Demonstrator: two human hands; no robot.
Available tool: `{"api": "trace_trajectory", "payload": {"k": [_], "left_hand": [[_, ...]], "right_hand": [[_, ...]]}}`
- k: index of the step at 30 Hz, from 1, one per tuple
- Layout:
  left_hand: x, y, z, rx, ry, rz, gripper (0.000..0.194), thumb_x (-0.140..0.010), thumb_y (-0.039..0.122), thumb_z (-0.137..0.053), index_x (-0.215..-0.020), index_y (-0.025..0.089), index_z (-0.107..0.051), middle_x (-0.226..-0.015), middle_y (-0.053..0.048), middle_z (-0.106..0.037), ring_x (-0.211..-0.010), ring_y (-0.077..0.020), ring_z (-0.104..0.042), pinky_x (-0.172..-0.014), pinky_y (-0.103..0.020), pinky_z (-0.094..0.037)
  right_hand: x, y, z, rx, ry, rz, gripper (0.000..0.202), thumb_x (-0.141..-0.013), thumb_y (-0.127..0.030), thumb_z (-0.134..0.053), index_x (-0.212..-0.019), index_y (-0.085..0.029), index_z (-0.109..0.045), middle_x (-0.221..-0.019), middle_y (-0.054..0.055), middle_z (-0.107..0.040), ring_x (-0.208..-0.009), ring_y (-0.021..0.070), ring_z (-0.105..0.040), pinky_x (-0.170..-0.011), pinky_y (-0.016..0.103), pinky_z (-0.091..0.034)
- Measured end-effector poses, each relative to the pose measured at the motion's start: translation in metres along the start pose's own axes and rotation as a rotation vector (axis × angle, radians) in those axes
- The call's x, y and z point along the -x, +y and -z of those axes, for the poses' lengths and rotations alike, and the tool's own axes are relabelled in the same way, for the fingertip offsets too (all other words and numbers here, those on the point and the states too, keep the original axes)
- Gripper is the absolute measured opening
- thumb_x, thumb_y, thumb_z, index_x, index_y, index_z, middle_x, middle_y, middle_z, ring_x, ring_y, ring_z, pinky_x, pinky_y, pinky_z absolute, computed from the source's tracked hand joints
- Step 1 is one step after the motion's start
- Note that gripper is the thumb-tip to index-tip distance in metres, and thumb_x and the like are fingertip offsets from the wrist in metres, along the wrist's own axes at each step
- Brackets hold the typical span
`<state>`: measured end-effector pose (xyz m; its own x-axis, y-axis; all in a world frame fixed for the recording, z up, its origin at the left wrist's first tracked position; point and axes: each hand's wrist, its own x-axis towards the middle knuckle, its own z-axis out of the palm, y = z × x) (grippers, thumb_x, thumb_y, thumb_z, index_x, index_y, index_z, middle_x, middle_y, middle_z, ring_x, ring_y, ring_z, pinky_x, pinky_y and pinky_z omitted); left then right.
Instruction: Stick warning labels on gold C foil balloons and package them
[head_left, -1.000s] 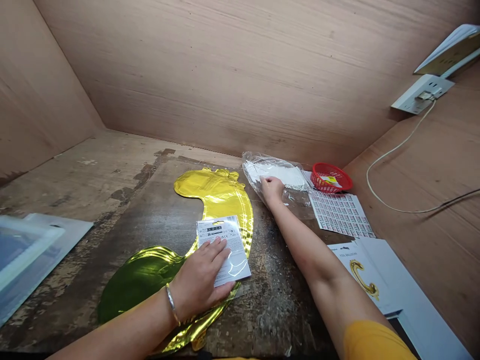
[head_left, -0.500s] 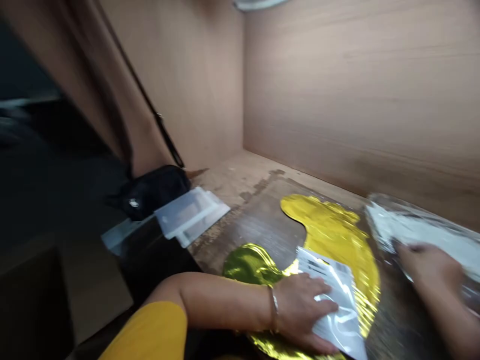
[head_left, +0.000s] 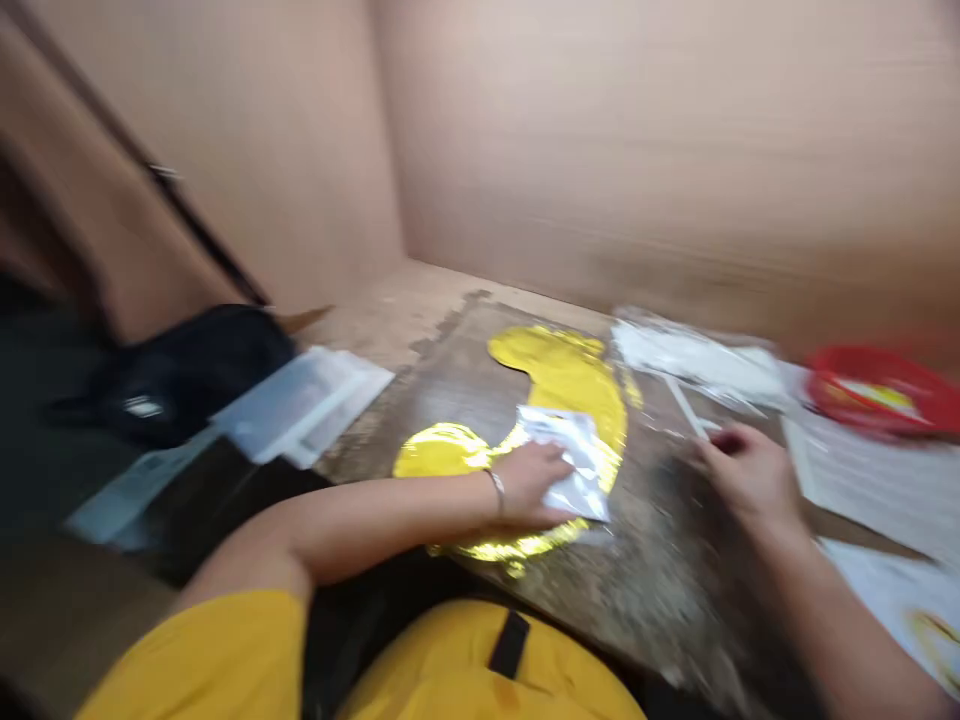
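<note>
A flat gold foil balloon (head_left: 581,375) with a curved shape lies on the worn brown tabletop. On top of it is a shiny white plastic packet (head_left: 581,470), and my left hand (head_left: 529,485) rests flat over the packet's left part with the fingers stretched out. To the right, my right hand (head_left: 750,475) is closed, pinching the lower end of a thin white straw (head_left: 684,405). The straw's far end reaches toward a clear plastic bag of white contents (head_left: 697,355) near the back wall; motion blur hides whether they touch.
A red basket (head_left: 885,390) with something yellow inside stands at the right, beside white sheets (head_left: 877,480). Plastic sleeves (head_left: 300,400) and a dark pouch (head_left: 191,370) lie at the left edge. Wooden panels (head_left: 637,150) close off the back and left.
My right hand has drawn back from the clear bag and now holds the white straw. My left hand stays on the packet. The view has swung right, bringing the red basket into sight.
</note>
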<state>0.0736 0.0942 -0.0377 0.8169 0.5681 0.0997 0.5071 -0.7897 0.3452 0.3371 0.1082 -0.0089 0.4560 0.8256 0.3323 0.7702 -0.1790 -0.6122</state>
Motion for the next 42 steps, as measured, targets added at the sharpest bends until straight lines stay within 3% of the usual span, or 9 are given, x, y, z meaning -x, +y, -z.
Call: {"api": "trace_trajectory", "payload": {"k": [2,4,10,13,20,28,32,37,42], "left_hand": [[-0.005,-0.005,0.004,0.032,-0.021,-0.043,0.051,-0.079,0.045,-0.066,-0.118,0.013,-0.06,-0.131,-0.018,-0.055,-0.121,-0.0321,-0.053,-0.103,-0.044,-0.044],[-0.01,-0.008,0.006,0.038,-0.055,-0.077,0.052,-0.08,0.041,-0.065,-0.122,0.012,-0.057,-0.134,-0.019,-0.053,-0.126,-0.0343,-0.049,-0.103,-0.048,-0.043],[-0.004,0.003,0.002,-0.024,-0.093,-0.035,0.057,-0.083,0.035,-0.061,-0.133,0.011,-0.048,-0.144,-0.022,-0.043,-0.137,-0.0375,-0.037,-0.11,-0.056,-0.034],[-0.004,0.004,0.0,-0.038,-0.097,-0.016,0.054,-0.085,0.035,-0.059,-0.132,0.012,-0.048,-0.144,-0.022,-0.043,-0.137,-0.0375,-0.036,-0.109,-0.057,-0.034],[-0.011,-0.002,0.011,-0.06,-0.177,-0.068,0.056,-0.082,0.033,-0.061,-0.133,0.016,-0.046,-0.143,-0.019,-0.044,-0.135,-0.0335,-0.041,-0.106,-0.048,-0.041],[-0.014,0.003,0.012,-0.085,-0.192,-0.048,0.06,-0.079,0.03,-0.064,-0.134,0.015,-0.046,-0.14,-0.019,-0.045,-0.125,-0.0312,-0.051,-0.103,-0.043,-0.044],[-0.016,0.004,0.006,-0.095,-0.187,-0.035,0.062,-0.078,0.029,-0.066,-0.135,0.019,-0.045,-0.142,-0.018,-0.044,-0.128,-0.034,-0.048,-0.103,-0.048,-0.043],[-0.017,0.005,0.001,-0.13,-0.209,-0.005,0.064,-0.08,0.027,-0.065,-0.139,0.016,-0.041,-0.145,-0.023,-0.038,-0.134,-0.0394,-0.041,-0.105,-0.053,-0.039],[-0.015,0.006,-0.002,-0.153,-0.229,0.009,0.061,-0.084,0.032,-0.06,-0.139,0.015,-0.039,-0.148,-0.022,-0.036,-0.139,-0.0378,-0.033,-0.11,-0.052,-0.034]], "right_hand": [[0.03,0.022,0.03,0.014,-0.025,-0.081,0.019,-0.087,-0.033,-0.063,-0.095,-0.015,-0.066,-0.087,0.004,-0.068,-0.076,0.0162,-0.064,-0.072,0.034,-0.055],[0.059,0.027,0.043,-0.028,-0.035,-0.114,0.015,-0.082,-0.029,-0.066,-0.088,-0.016,-0.069,-0.075,0.002,-0.069,-0.068,0.0165,-0.065,-0.068,0.031,-0.054],[0.145,0.006,0.042,-0.151,-0.024,-0.038,0.02,-0.082,-0.039,-0.061,-0.082,-0.021,-0.07,-0.075,0.003,-0.072,-0.069,0.019,-0.067,-0.066,0.03,-0.051],[0.169,0.007,0.044,-0.145,-0.082,0.028,0.018,-0.085,-0.036,-0.057,-0.079,-0.024,-0.068,-0.077,0.002,-0.072,-0.071,0.0191,-0.067,-0.068,0.03,-0.05],[0.179,0.01,0.053,-0.103,0.016,-0.015,0.016,-0.084,-0.038,-0.058,-0.078,-0.026,-0.067,-0.076,0.002,-0.071,-0.076,0.0224,-0.065,-0.071,0.034,-0.049],[0.185,0.008,0.051,-0.172,-0.031,0.007,0.016,-0.085,-0.035,-0.059,-0.074,-0.025,-0.065,-0.072,0.001,-0.068,-0.073,0.0203,-0.062,-0.069,0.033,-0.046],[0.186,0.006,0.054,-0.234,-0.02,0.022,0.015,-0.084,-0.033,-0.06,-0.073,-0.025,-0.064,-0.07,0.001,-0.067,-0.069,0.0191,-0.062,-0.066,0.031,-0.047],[0.193,-0.004,0.053,-0.246,-0.066,0.146,0.015,-0.084,-0.029,-0.059,-0.071,-0.025,-0.063,-0.07,0.002,-0.067,-0.073,0.0197,-0.062,-0.07,0.032,-0.048],[0.197,0.003,0.055,-0.239,-0.071,0.09,0.017,-0.085,-0.029,-0.058,-0.07,-0.022,-0.063,-0.067,0.001,-0.065,-0.071,0.0177,-0.06,-0.065,0.028,-0.045]]}}
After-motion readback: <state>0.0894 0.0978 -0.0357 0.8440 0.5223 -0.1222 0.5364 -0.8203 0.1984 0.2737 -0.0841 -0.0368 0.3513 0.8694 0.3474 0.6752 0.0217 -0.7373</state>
